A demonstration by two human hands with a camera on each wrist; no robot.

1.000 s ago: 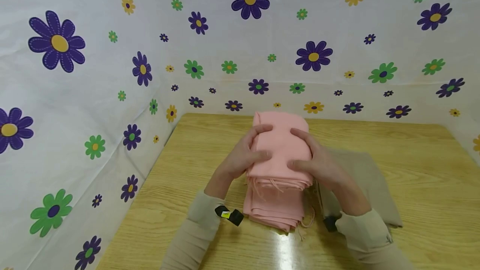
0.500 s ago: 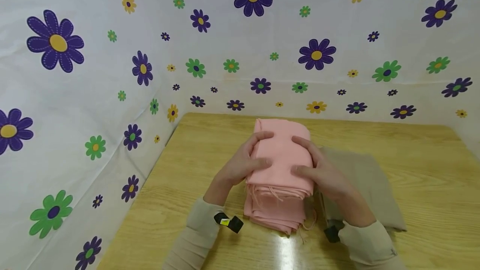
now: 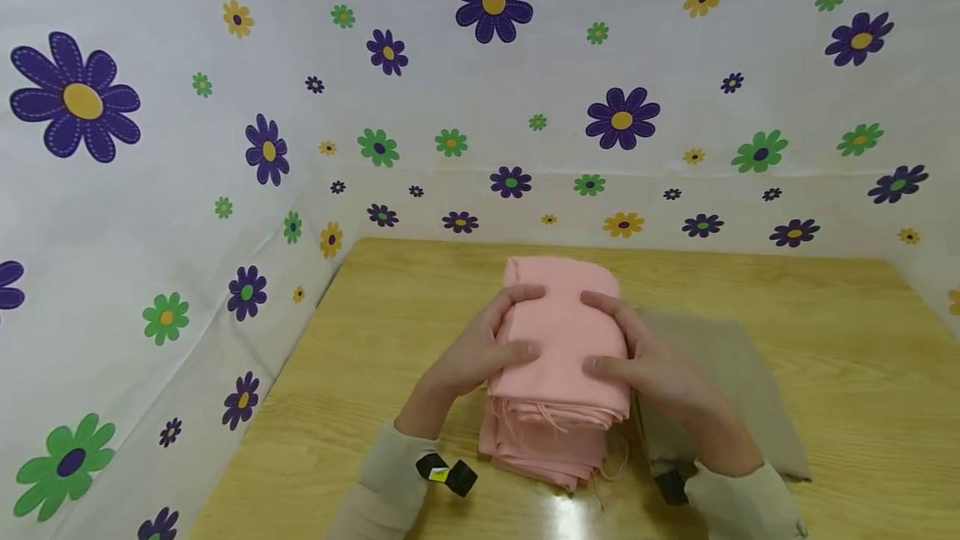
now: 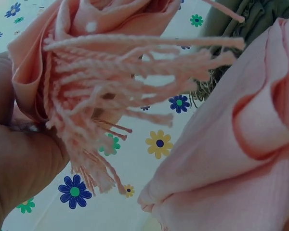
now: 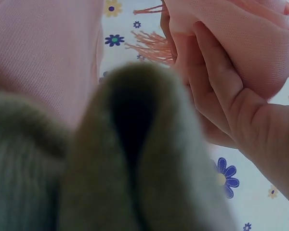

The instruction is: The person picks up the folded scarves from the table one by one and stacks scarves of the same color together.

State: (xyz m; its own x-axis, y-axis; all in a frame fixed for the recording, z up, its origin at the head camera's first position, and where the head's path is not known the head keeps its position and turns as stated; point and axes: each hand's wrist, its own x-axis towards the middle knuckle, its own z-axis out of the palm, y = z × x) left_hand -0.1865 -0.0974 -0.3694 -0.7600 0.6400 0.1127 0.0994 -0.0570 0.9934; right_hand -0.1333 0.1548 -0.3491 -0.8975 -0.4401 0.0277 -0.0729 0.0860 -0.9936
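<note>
Both hands hold a folded pink scarf [image 3: 566, 332] over a second folded pink scarf [image 3: 540, 457] on the table. My left hand [image 3: 483, 348] grips its left side, thumb and fingers curled onto the top. On the opposite side, my right hand [image 3: 656, 365] grips it the same way. In the left wrist view, twisted fringe [image 4: 86, 91] hangs from the held scarf, beside the lower scarf [image 4: 226, 130]. The held one covers much of the lower one in the head view. The right wrist view shows right-hand fingers [image 5: 221, 77] pressed along the pink cloth.
A folded olive-grey scarf [image 3: 712, 382] lies on the wooden table [image 3: 847, 373], right beside the pink ones under the right forearm. Blurred olive-grey folds [image 5: 144, 192] fill the near part of the right wrist view. Flower-printed white sheeting [image 3: 420, 90] walls the back and sides.
Both hands have brought the held pink scarf nearer the person, so it covers more of the lower one. The grip looks the same; the head view has shifted slightly.
</note>
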